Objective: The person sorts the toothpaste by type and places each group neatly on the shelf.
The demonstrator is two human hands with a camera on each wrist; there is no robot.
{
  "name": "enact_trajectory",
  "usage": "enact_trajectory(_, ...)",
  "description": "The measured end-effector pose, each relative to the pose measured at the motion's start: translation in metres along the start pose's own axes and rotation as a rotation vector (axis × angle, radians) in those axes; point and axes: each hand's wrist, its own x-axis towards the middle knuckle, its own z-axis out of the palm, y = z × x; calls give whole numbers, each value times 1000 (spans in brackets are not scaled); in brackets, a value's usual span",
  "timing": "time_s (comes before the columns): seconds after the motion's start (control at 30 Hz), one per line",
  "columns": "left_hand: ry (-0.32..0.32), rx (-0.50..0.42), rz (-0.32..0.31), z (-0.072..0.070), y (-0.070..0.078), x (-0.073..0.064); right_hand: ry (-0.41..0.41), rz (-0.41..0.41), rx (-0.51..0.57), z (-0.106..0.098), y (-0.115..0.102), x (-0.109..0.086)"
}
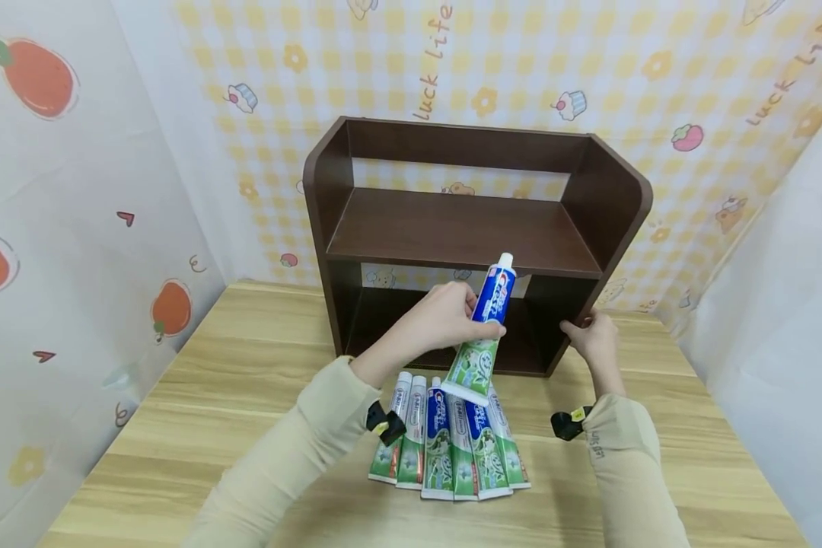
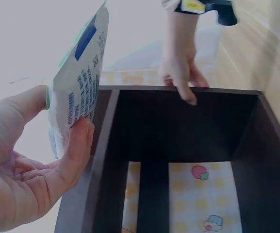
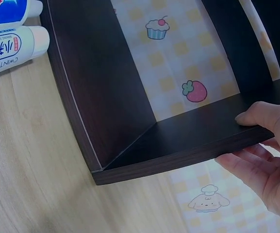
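Observation:
My left hand [image 1: 452, 316] grips a blue and green toothpaste tube [image 1: 493, 304] by its middle, its white cap pointing up and away. The tube is held in front of the dark brown two-tier shelf [image 1: 466, 228], above the table. In the left wrist view the printed back of the tube faces the camera, between thumb and fingers. My right hand [image 1: 594, 339] holds the lower front edge of the shelf's right side panel, thumb on the inner face and fingers outside. Several toothpaste tubes [image 1: 438, 441] lie fanned side by side on the table before the shelf, caps toward it.
The shelf stands on a wood-grain table [image 1: 260, 426] close to a yellow checkered backdrop [image 1: 411, 76]. White patterned sheets [image 1: 96, 198] bound the table at left and right. Black wrist cameras are strapped to both sleeves.

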Motion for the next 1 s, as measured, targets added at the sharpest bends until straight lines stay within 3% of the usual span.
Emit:
enact_trajectory(0.2,6,20,16,-11,19,28,24,-18,-2,0,0,0)
enact_trajectory(0.4,10,30,15,-10,27,50,49,-40,-6,1,1,-2)
enact_trajectory(0.63,27,-53,-19,-9,43,73,43,-37,-11,2,5,-3)
enact_trajectory(0.83,52,-54,-92,-12,59,105,31,-19,-11,3,5,-2)
enact_trajectory(1.0,75,-86,-134,-11,64,133,37,-12,-4,5,5,-4)
